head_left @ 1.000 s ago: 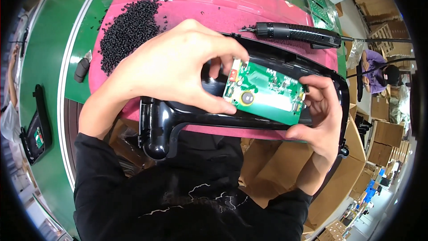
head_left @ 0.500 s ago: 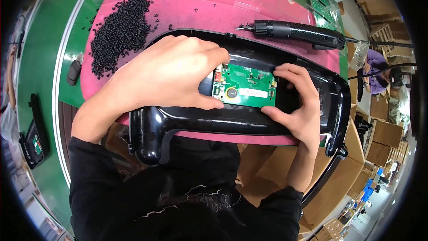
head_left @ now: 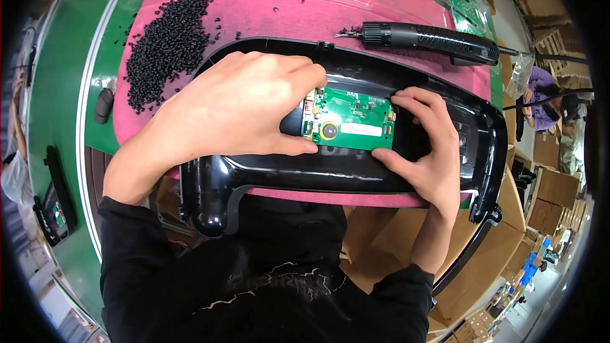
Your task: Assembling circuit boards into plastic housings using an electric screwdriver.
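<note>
1. L hand [head_left: 254, 105] pinches L end of green circuit board [head_left: 356, 109] btwn thumb & fingers.
2. R hand [head_left: 432, 143] pinches the R end, same way.
3. Board is at ctr of frame, inside black plastic shell [head_left: 305, 171].
4. Upper R: black el. screwdriver [head_left: 432, 40]; upper L: pile of small black parts [head_left: 166, 51], both on pink mat [head_left: 260, 16].
</note>
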The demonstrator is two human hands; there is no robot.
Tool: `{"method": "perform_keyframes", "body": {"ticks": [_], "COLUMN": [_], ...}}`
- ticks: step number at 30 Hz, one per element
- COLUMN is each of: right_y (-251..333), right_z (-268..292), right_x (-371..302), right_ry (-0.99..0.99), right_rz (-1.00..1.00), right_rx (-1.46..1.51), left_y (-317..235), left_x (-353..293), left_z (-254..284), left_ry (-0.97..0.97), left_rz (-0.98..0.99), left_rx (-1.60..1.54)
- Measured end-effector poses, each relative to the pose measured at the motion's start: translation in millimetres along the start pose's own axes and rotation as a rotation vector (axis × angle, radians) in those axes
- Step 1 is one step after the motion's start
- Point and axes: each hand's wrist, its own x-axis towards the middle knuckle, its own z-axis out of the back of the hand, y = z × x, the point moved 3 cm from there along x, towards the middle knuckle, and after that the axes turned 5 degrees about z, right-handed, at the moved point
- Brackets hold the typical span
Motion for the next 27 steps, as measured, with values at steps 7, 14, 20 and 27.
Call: {"method": "perform_keyframes", "body": {"ticks": [7,14,20,27], "right_y": [3.7,8.3,12.3,-86.4], "right_z": [-2.3,-4.1,9.2,105.0], "right_x": [5.4,2.8,-0.3,-1.4], "right_ry": [0.008,0.016,0.111,-0.801], "right_rz": [0.026,0.012,-0.092,-0.297], "right_rx": [-0.01,-0.045,0.123,0.572], "left_y": [2.8,0.5,10.3,72.8], "left_x": [-2.9,-7.4,-14.1,-27.3], "left_z": [2.1,-1.7,11.4,54.2], "left_ry": [0.023,0.013,-0.081,-0.496], "left_rz": [0.024,-0.071,-0.091,0.201], "left_rx": [0.05,0.128,0.052,0.218]}}
